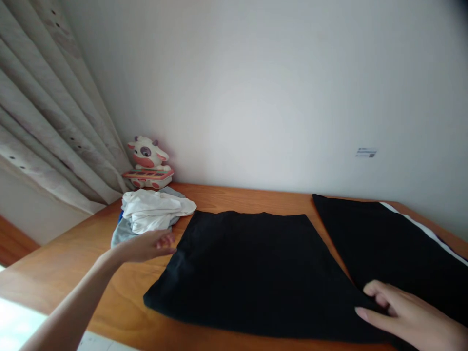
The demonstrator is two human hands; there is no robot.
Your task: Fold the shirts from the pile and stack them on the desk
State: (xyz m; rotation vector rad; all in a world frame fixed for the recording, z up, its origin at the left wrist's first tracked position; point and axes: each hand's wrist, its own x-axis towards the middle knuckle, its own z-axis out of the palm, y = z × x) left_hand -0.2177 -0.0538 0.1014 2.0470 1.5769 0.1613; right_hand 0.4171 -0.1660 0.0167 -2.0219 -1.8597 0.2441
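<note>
Lay flat on the wooden table (73, 263): a black garment (256, 273), spread wide in front of the wall, its left edge just beside the left hand (148, 245). Reached out with fingers extended and loosely open, gripping nothing, hovering at that left edge near the corner. Rested open, palm down, on the lower right part of the cloth: the right hand (409, 317), fingers spread and pinching nothing.

Seemingly best done by keeping the right palm pressing the cloth steady while taking the left edge cleanly at its corner, so that the fabric stayed smooth and did not drag across the wood.

Piled close behind the left hand: white and grey clothes (149, 214), near enough to be snagged by a careless sweep. Stood behind the pile, against the wall beside the curtain (47, 122): a toy cow (148, 163). Lay to the right, overlapping the table's far side: another black cloth with a white stripe (402, 234).
</note>
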